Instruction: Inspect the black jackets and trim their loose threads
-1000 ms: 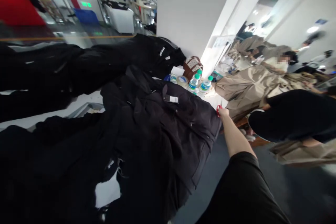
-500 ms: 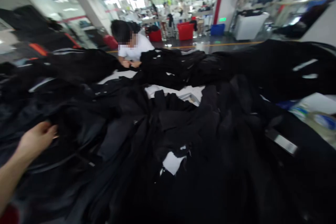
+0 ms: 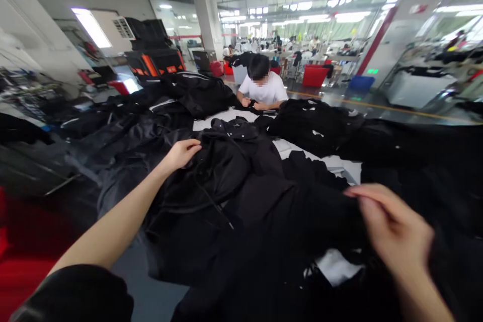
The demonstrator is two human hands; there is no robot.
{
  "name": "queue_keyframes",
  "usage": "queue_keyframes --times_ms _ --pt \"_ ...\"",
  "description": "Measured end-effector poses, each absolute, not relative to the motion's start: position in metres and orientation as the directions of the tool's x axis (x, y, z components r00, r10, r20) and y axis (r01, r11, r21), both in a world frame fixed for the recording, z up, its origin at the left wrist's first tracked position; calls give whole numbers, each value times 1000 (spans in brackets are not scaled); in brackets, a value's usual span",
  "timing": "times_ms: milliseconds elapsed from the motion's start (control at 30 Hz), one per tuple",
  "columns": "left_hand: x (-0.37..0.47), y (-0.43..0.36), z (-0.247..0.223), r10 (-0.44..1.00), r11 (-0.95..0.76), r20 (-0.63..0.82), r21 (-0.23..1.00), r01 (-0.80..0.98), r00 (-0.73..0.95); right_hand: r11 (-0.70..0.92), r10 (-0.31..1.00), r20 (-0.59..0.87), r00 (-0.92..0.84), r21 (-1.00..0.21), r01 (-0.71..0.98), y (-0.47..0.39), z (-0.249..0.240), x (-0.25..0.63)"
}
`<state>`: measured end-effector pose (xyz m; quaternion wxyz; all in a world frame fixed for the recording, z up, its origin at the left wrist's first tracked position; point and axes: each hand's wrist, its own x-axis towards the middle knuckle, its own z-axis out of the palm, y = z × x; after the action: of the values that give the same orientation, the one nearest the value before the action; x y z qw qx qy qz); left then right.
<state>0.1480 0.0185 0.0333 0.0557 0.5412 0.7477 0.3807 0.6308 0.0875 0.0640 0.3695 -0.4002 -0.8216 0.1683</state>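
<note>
Black garments cover most of the table. My left hand [image 3: 184, 154] pinches the edge of a black hooded garment [image 3: 221, 166], whose drawstring with a pale tip hangs over its front. At the right, my right hand [image 3: 396, 226], a little blurred, has its thumb and fingers together on black cloth [image 3: 320, 211]. Between and below the hands the dark fabric lies in folds. A white patch [image 3: 337, 266] shows near the right wrist, beside the cloth.
Across the table a person in a white shirt [image 3: 266, 89] bends over dark cloth. More black garments [image 3: 309, 123] are heaped at the right and far left. White table surface [image 3: 215, 119] shows between piles. Red bin [image 3: 315, 75] and blue bin [image 3: 361, 83] stand behind.
The view has swung left. My left hand has moved to the hooded garment and now pinches it; my right hand has come into view on the cloth at the right.
</note>
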Motion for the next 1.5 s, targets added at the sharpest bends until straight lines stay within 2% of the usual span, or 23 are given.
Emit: queue_keyframes --times_ms 33,67,100,167,233,333,467,600,767,900,1033,1133,1200,1300,1500 --pt "139 20 36 883 79 316 630 773 -348 687 727 504 -467 -549 477 79 75 590" --pt "129 20 39 911 30 301 635 772 -283 803 590 570 -571 -488 342 74 84 544" --pt "120 20 41 933 -20 288 642 766 -217 857 492 543 -681 -441 267 73 90 495" --pt "102 20 45 953 -128 289 652 747 -89 916 367 490 -791 -338 216 78 93 399" --pt "87 21 46 950 -227 311 653 723 18 940 323 405 -855 -243 240 87 82 321" --pt "68 27 44 934 -324 339 671 666 113 930 360 300 -883 -188 315 96 58 258" --pt "51 34 31 925 -365 356 729 579 135 891 454 219 -864 -99 443 100 36 243" --pt "42 31 17 926 -369 356 784 500 125 903 429 167 -888 -56 425 99 32 241" --pt "36 26 14 910 -413 376 777 475 175 895 443 185 -877 -27 446 91 35 237" --pt "37 21 7 889 -454 421 761 462 181 900 427 266 -864 -32 435 91 32 239" --pt "47 18 -15 876 -457 455 676 578 160 921 368 307 -878 12 390 97 26 241" --pt "52 21 -29 845 -453 515 544 706 146 927 317 288 -904 108 359 99 27 240" --pt "52 24 -32 826 -478 535 494 727 179 926 290 263 -920 163 339 99 30 239" --pt "45 24 -29 807 -543 536 506 670 248 932 251 237 -939 202 300 100 35 237" --pt "33 19 -22 784 -600 536 523 605 313 949 202 214 -956 199 245 101 40 236"
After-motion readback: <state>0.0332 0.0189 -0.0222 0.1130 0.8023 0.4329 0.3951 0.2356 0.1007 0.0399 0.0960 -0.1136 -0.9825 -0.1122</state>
